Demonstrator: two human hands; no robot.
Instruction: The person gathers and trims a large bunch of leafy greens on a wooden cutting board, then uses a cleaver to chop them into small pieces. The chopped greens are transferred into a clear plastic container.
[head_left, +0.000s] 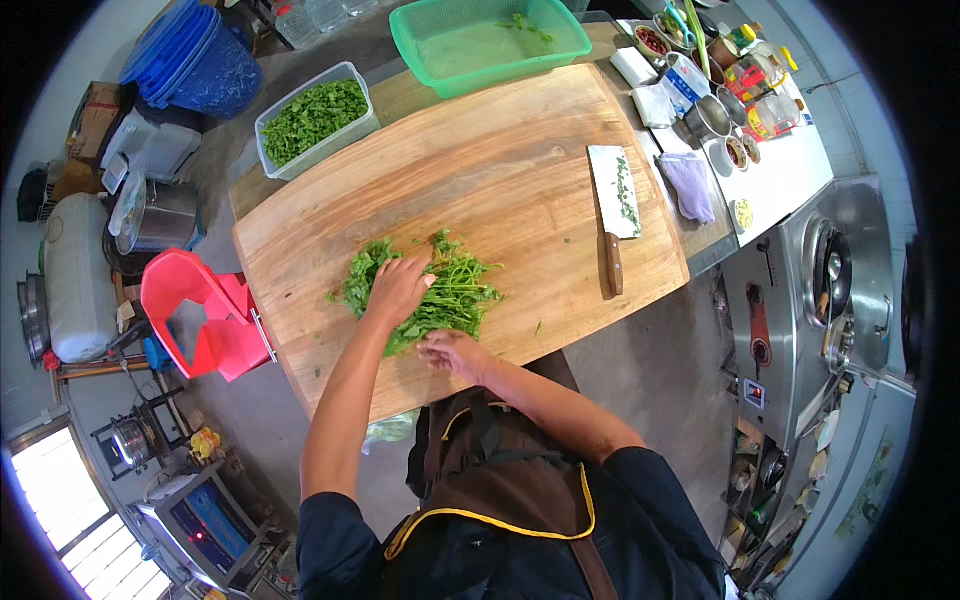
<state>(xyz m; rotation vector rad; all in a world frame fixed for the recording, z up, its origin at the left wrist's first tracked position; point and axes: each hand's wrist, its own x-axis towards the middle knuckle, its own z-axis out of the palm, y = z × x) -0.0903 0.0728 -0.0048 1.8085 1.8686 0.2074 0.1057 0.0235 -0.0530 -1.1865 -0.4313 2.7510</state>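
A loose heap of leafy green herbs with stems (457, 289) lies on a large wooden cutting board (510, 180). My left hand (399, 289) rests on the leafy left part of the heap, fingers pointing away from me. At the near edge of the heap is my right hand (452, 352), its fingers bent by the lowest leaves; whether it grips any is not plain. A cleaver (616, 195) with a wooden handle lies flat on the board's right side, green bits stuck to its blade. Beyond the board's far left edge, a clear plastic container (319, 124) holds chopped greens.
A green plastic basket (491, 45) with a few sprigs stands at the far edge. Right of the board are a purple cloth (688, 187), metal cups, bottles and a gas stove (780, 322). A red plastic bin (202, 315) hangs at the board's left edge.
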